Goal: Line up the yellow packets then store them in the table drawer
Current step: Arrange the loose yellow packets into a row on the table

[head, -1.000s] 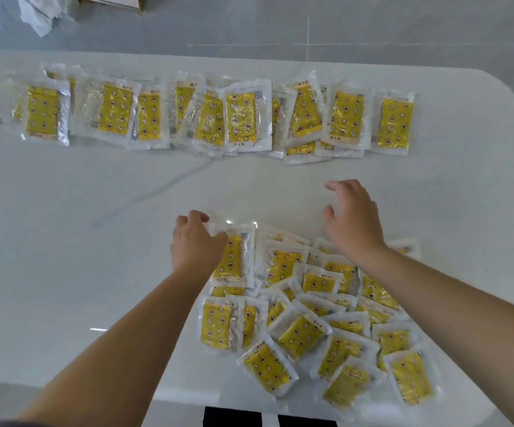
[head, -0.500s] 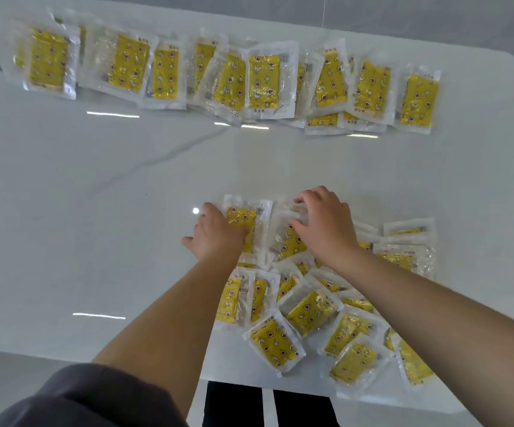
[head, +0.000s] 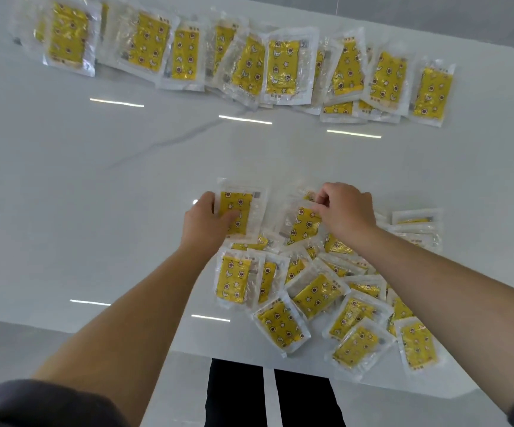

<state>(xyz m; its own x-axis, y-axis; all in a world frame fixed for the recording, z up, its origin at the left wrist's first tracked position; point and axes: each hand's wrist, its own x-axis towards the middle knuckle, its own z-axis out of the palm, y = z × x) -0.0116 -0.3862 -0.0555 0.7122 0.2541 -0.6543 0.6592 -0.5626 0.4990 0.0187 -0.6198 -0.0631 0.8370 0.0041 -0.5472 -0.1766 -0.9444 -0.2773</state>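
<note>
Hands first: both are busy at the far end of the loose heap, close together but not touching each other. The left hand point(head: 206, 220) has its thumb laid across the face of an upright packet point(head: 245, 201) with the fingers curled at its left edge, so it's got hold of that one. The right hand point(head: 346, 211) has its fingers bunched down, pinching the top edge of a tilted packet point(head: 300, 229) whose lower end is tucked in among the others.

Spreading out from under both wrists toward the near right corner is the loose pile point(head: 314, 291). It's clear plastic packets with yellow inserts printed with little stars and moons, overlapping at every angle. A few on the right side of it lie sideways.

Well apart from that, along the far edge, there's the lined-up row point(head: 280, 69). Those packets stand side by side, most overlapping their neighbours, and a couple near the right end sit lower than the rest.

Between row and pile is bare white table point(head: 95, 180) with a faint grey vein and strips of reflected light. A dark sleeve point(head: 34, 405) shows at the bottom left, and dark trousers point(head: 234, 396) show below the near edge.
</note>
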